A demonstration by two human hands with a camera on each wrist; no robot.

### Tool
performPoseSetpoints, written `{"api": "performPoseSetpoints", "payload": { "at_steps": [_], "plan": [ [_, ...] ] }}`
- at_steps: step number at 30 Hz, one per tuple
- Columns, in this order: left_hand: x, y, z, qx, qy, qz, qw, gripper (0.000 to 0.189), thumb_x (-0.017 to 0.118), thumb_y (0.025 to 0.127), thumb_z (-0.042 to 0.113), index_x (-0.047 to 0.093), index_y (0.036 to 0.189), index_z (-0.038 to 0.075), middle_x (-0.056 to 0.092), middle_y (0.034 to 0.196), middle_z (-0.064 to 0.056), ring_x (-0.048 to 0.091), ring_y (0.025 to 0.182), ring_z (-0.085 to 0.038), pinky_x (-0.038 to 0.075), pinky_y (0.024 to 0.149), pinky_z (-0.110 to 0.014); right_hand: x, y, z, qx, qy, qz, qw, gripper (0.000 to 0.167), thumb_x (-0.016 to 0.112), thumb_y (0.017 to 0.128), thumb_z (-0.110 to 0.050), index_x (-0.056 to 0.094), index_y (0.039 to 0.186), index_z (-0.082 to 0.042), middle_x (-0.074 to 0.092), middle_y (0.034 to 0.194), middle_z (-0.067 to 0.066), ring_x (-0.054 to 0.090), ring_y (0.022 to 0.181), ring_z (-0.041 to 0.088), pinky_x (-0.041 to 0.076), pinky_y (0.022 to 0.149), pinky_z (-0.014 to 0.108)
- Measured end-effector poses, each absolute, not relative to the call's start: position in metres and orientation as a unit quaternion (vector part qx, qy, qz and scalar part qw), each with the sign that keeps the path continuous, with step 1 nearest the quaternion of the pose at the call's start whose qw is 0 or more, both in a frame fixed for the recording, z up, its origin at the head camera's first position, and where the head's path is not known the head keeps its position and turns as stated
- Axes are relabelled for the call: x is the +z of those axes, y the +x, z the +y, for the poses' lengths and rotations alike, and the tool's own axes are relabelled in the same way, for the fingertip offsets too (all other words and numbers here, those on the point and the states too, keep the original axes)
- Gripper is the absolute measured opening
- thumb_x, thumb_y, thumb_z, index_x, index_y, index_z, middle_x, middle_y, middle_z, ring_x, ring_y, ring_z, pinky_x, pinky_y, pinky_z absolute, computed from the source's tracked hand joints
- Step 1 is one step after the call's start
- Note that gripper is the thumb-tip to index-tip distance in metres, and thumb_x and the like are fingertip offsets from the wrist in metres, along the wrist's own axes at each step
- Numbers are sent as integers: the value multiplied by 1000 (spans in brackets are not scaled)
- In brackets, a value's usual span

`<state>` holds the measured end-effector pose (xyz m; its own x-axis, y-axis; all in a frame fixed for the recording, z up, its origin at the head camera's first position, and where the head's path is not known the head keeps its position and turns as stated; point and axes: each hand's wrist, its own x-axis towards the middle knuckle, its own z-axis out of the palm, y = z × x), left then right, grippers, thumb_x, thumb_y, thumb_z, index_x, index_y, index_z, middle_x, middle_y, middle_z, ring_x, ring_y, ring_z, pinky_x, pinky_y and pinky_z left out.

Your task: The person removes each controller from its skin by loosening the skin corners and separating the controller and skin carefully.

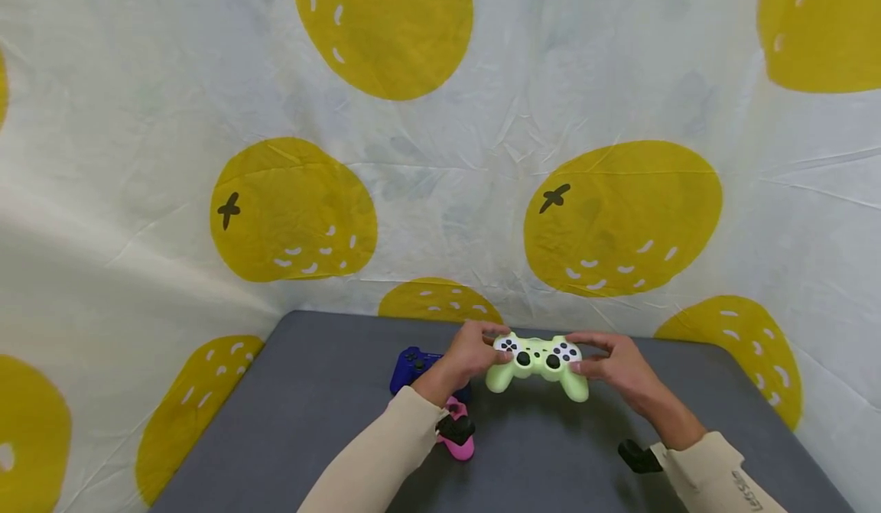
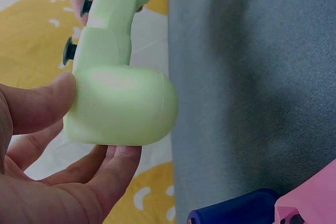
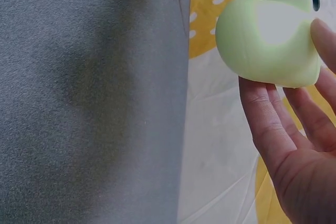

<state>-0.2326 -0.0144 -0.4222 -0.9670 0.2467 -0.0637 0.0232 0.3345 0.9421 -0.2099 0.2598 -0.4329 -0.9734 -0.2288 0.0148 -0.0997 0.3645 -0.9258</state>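
A pale green game controller (image 1: pixel 537 349) is held up above the grey table, its button face with black sticks turned toward the head camera. My left hand (image 1: pixel 475 351) pinches its left end, thumb in front and fingers behind. At the other end my right hand (image 1: pixel 615 360) grips it the same way. The left wrist view shows the green controller (image 2: pixel 121 103) from its side, with the thumb on its face. In the right wrist view, fingers support the rounded grip of the controller (image 3: pixel 262 45) from below.
On the grey table (image 1: pixel 330 391) lie a blue controller (image 1: pixel 406 368) and a pink controller (image 1: pixel 460 449), both partly hidden by my left arm. A white cloth with yellow fruit prints (image 1: pixel 447 215) hangs behind the table. Black wrist cameras sit at both cuffs.
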Motion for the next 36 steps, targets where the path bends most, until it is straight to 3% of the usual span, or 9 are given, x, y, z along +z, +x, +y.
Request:
{"api": "performPoseSetpoints", "payload": {
  "at_steps": [8, 16, 27, 36],
  "plan": [
    [-425, -232, -16, 568, 98, 810, 105, 40, 82, 87, 4, 75, 125, 13, 74, 119, -17, 71, 93, -18, 59, 81, -32, -434, -205, 259, -545, -100, 832, 37, 60, 80, 90, -8, 57, 143, 6, 67, 130, 30, 75, 91, 14, 58, 81, 29],
    [-430, -233, -17, 568, 140, 807, 76, 40, 84, 84, 1, 76, 121, 15, 70, 120, -12, 68, 92, -15, 58, 76, -28, -435, -203, 259, -561, -113, 820, 23, 60, 81, 86, -3, 58, 141, 7, 63, 135, 33, 73, 97, 16, 59, 76, 31],
    [-433, -226, -20, 566, 175, 804, 57, 41, 83, 85, 0, 76, 122, 18, 68, 130, -11, 75, 102, -23, 61, 75, -32, -435, -200, 261, -549, -132, 825, 15, 58, 80, 87, -4, 60, 140, 5, 66, 131, 30, 70, 101, 14, 60, 76, 31],
    [-435, -230, -24, 560, 186, 803, 81, 47, 83, 84, -1, 76, 126, 20, 74, 121, -12, 73, 95, -17, 60, 77, -32, -438, -200, 260, -550, -139, 823, 4, 56, 81, 86, -3, 62, 138, 5, 67, 132, 31, 71, 99, 10, 61, 75, 30]
  ]
}}
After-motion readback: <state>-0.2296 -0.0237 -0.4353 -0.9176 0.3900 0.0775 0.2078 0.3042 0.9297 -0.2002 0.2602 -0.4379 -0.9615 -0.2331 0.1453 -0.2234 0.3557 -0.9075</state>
